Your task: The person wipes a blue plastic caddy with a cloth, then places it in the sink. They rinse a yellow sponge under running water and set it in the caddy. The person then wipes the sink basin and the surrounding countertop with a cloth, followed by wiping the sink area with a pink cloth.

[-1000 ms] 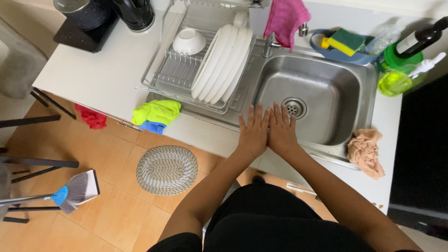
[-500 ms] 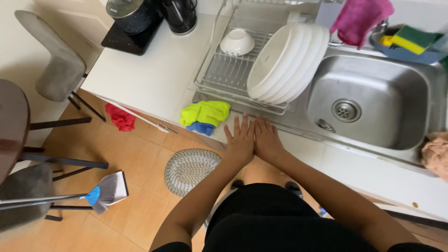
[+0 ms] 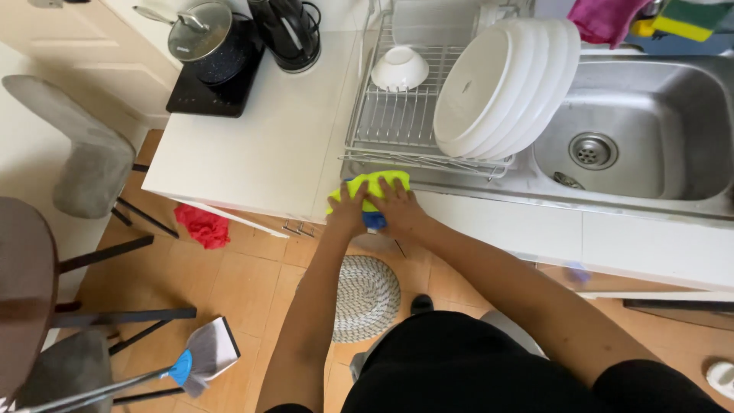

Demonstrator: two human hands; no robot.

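Note:
A yellow-green cloth (image 3: 375, 183) lies over a blue cloth (image 3: 374, 220) on the counter's front edge, in front of the dish rack (image 3: 397, 126). My left hand (image 3: 348, 210) rests on the cloth's left part with its fingers spread. Beside it, my right hand (image 3: 399, 206) presses flat on the right part. Both hands touch the cloths; I cannot tell whether either grips them.
The rack holds several white plates (image 3: 501, 88) and a white bowl (image 3: 399, 69). A steel sink (image 3: 650, 145) lies to the right. A pot (image 3: 210, 42) and kettle (image 3: 290, 30) stand at the back left. Below are a round woven mat (image 3: 367, 298), a red cloth (image 3: 202, 226) and chairs.
My view has shifted left along the counter. Both hands moved from the counter's edge near the sink onto the yellow-green cloth.

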